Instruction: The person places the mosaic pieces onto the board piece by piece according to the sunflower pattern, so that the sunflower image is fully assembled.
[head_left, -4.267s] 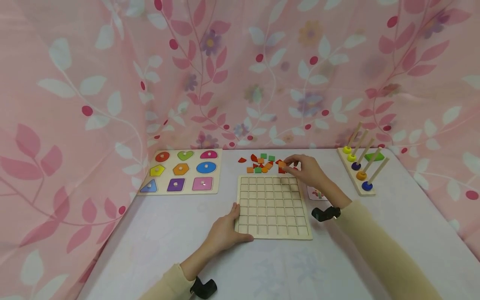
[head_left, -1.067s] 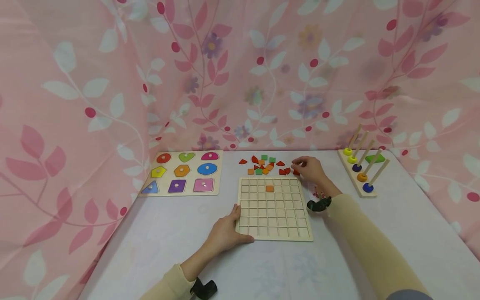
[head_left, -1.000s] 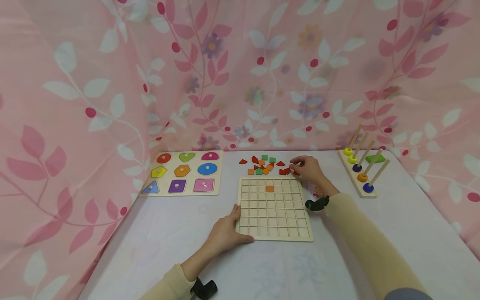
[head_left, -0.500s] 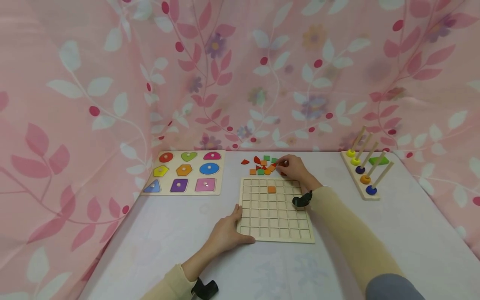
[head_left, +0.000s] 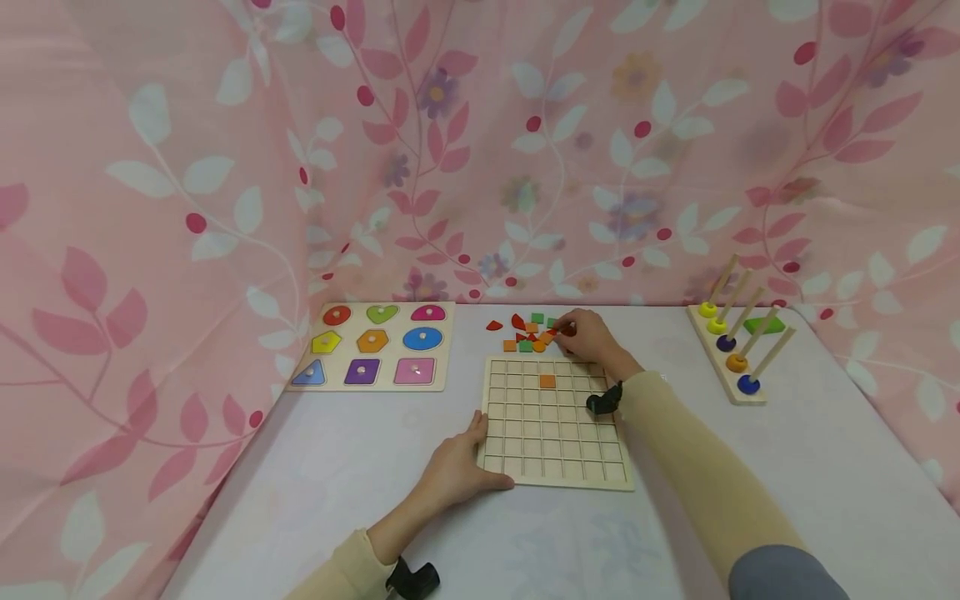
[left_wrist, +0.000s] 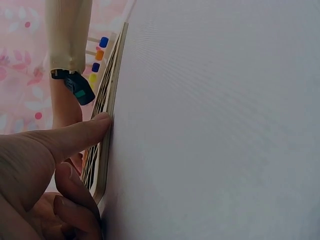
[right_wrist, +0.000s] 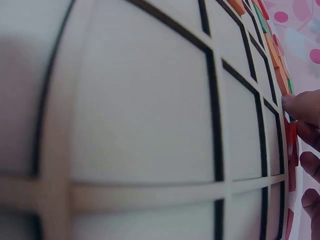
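Observation:
My left hand (head_left: 453,471) grips the near left corner of the wooden grid board (head_left: 555,429), its thumb along the near edge and the other fingers at the left side. In the left wrist view a straight digit presses on the board's edge (left_wrist: 111,100). One orange square tile (head_left: 547,381) lies in a cell of the second row. Behind the board my right hand (head_left: 588,335) reaches into a loose heap of red, green and orange pieces (head_left: 531,328). Its thumb and forefinger come close together among them; I cannot tell whether they pinch one.
A knobbed shape puzzle (head_left: 387,373) lies at the back left. At the back right stands a wooden peg stand (head_left: 738,392) with coloured beads and upright rods, a green block (head_left: 764,325) beside it. A patterned pink curtain (head_left: 480,150) hangs behind the table.
Earlier, the right hand held an orange square tile, which now lies in the grid board. Over the last second that hand has shifted left over the loose pieces; the left hand keeps its place.

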